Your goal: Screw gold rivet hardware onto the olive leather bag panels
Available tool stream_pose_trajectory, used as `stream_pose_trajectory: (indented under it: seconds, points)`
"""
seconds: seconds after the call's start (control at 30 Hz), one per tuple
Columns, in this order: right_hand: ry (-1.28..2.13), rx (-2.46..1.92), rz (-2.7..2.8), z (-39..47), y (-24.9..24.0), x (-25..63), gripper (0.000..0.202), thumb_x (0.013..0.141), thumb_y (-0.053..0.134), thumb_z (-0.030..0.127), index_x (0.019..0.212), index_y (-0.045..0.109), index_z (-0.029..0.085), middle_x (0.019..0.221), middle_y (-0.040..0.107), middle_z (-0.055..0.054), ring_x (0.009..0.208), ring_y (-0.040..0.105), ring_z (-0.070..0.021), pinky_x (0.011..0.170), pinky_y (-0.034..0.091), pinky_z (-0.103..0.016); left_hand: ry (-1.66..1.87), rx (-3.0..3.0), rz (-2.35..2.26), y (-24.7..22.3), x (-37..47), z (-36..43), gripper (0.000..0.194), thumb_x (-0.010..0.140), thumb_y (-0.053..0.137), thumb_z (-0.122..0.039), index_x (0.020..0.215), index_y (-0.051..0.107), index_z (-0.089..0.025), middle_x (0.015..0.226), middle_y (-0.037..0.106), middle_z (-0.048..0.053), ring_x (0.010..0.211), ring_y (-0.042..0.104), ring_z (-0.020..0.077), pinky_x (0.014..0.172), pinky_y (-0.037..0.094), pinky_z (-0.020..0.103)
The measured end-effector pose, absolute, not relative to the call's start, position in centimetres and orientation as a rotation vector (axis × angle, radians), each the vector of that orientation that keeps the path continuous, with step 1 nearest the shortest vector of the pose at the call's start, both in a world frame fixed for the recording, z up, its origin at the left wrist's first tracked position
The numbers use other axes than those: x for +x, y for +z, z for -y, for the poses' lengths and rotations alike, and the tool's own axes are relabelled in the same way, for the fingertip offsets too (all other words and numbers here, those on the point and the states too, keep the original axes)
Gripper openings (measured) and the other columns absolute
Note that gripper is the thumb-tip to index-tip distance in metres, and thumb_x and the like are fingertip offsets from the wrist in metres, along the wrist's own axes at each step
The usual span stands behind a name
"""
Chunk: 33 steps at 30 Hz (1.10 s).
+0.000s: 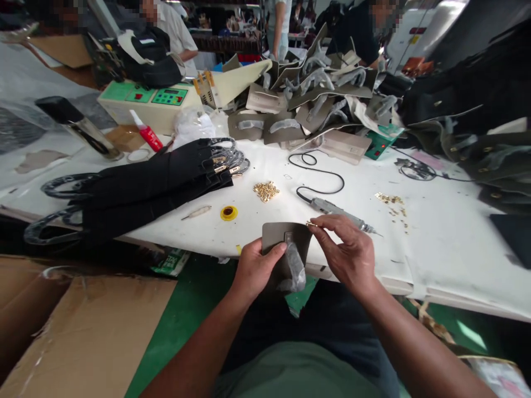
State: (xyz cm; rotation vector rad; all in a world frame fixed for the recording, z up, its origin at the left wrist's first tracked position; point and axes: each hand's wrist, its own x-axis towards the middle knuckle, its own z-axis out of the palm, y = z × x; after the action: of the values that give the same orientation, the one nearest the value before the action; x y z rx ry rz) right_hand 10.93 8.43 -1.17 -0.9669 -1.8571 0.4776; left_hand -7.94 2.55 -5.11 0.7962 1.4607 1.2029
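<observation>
A grey-brown panel [275, 235] with a plastic-wrapped strap [295, 265] is held over the table's front edge by my left hand [256, 268], its thumb pressed on the panel's face. My right hand [346, 246] pinches a small gold piece [311, 223] beside the panel's upper right corner. On the table behind the panel lies a pile of gold pieces [266, 191]. Just behind my right hand rests a grey corded hand tool [336, 210], its thin tip pointing right.
Black wrapped-handle pieces [157, 177] lie on the white table [249, 218] at the left, near a yellow disc [228, 213] and a thin tool [197, 212]. Grey-brown panels [286, 124] are heaped behind. More gold bits [390, 199] lie right. People stand beyond the table.
</observation>
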Motion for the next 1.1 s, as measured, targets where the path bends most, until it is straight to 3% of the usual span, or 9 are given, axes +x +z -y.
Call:
stream_pose_trajectory:
  seconds: [0.37, 0.63, 0.83, 1.1]
  points:
    - [0.248, -1.062, 1.825, -2.6, -1.0, 13.8, 0.017, 0.091, 0.073, 0.021, 0.104, 0.076, 0.031, 0.096, 0.071, -0.006, 0.090, 0.064, -0.0249, 0.081, 0.051, -0.046, 1.224, 1.086, -1.562, -1.9, -3.8, 0.6, 0.024, 0.086, 0.074, -0.040, 0.091, 0.077, -0.017, 0.085, 0.079, 0.000, 0.078, 0.067, 0.0184, 0.072, 0.051, 0.024]
    - [0.652, -0.999, 1.661, -2.2, -1.4, 13.9, 0.009, 0.096, 0.068, 0.020, 0.098, 0.073, 0.026, 0.088, 0.070, -0.003, 0.084, 0.066, -0.0188, 0.075, 0.054, -0.034, 1.215, 1.265, -1.621, -0.6, -2.3, 1.8, 0.022, 0.088, 0.073, -0.039, 0.090, 0.076, -0.017, 0.081, 0.078, 0.000, 0.077, 0.067, 0.0178, 0.070, 0.051, 0.023]
    - [0.664, -1.003, 1.664, -2.0, -1.7, 14.1, 0.009, 0.096, 0.068, 0.021, 0.099, 0.074, 0.026, 0.088, 0.071, -0.003, 0.085, 0.066, -0.0193, 0.075, 0.055, -0.035, 1.203, 1.329, -1.669, -0.7, -1.9, 2.1, 0.023, 0.089, 0.071, -0.039, 0.093, 0.077, -0.018, 0.085, 0.078, 0.002, 0.074, 0.065, 0.0172, 0.073, 0.052, 0.025]
    - [0.645, -1.018, 1.684, -2.0, -2.1, 14.1, 0.009, 0.096, 0.067, 0.023, 0.097, 0.075, 0.027, 0.087, 0.074, -0.004, 0.082, 0.068, -0.0198, 0.075, 0.057, -0.036, 1.171, 1.375, -1.714, -0.4, -1.4, 2.6, 0.020, 0.089, 0.071, -0.037, 0.081, 0.075, -0.019, 0.072, 0.073, 0.000, 0.066, 0.061, 0.0161, 0.066, 0.048, 0.024]
